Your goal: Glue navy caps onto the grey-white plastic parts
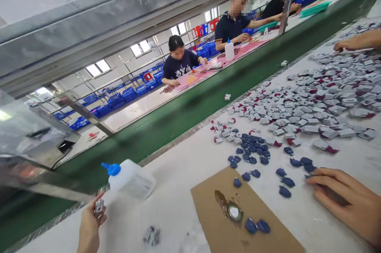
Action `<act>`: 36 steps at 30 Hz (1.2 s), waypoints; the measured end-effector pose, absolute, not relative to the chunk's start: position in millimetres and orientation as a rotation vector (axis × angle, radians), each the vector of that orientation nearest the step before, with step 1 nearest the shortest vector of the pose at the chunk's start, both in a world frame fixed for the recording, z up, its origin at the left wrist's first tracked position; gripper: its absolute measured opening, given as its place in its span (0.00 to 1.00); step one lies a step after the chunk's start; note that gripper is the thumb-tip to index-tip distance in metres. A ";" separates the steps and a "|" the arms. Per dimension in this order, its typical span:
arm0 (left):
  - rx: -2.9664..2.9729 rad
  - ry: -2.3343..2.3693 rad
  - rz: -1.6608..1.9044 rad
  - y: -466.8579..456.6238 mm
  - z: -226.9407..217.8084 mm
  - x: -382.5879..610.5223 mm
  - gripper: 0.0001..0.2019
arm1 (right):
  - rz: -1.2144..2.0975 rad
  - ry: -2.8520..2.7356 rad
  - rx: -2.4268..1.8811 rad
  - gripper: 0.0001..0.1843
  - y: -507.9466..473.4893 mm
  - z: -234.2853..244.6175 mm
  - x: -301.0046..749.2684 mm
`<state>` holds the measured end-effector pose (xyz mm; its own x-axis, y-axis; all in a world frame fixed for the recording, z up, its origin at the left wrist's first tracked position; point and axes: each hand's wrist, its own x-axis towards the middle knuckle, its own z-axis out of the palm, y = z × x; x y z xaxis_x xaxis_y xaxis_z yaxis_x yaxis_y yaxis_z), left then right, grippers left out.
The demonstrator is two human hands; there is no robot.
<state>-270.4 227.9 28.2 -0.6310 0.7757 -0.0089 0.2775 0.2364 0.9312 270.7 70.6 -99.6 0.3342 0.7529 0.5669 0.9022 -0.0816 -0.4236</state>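
Note:
My left hand (89, 227) is at the bottom left, pinching a small grey piece (99, 206) between thumb and fingers, just below a white glue bottle with a blue cap (131, 179). My right hand (349, 201) rests on the white table at the lower right, fingers curled and pressed down beside several small dark blue pieces (285, 191); whether it grips one is hidden. A brown cardboard sheet (262, 233) lies between my hands, carrying a glue puddle (233, 211) and two blue pieces (257, 226).
A large spread of grey pieces (321, 102) covers the table's far right, where another person's hand (357, 41) reaches. A green conveyor belt (190, 106) runs beyond the table. Three people work at the far side. Blue crates (119, 98) stand behind.

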 end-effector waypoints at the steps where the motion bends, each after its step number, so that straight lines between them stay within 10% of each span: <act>1: 0.841 2.019 1.390 198.0 28.9 -268.2 0.12 | -0.249 -1.548 -1.794 0.10 69.4 -94.2 268.7; 18: 0.313 1.182 1.686 -2.0 -6.7 -46.5 0.17 | 0.619 -2.055 -1.127 0.13 91.3 -31.1 151.1; 36: 0.081 1.119 1.494 -10.9 -7.9 -45.4 0.14 | 0.286 -2.798 -1.051 0.18 129.8 -23.4 148.0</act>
<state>-45.4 -10.9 -7.9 -0.2909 0.7979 -0.5280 -0.7310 0.1707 0.6607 148.0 129.8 -23.4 -0.7465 0.6624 0.0628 0.6360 0.7381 -0.2251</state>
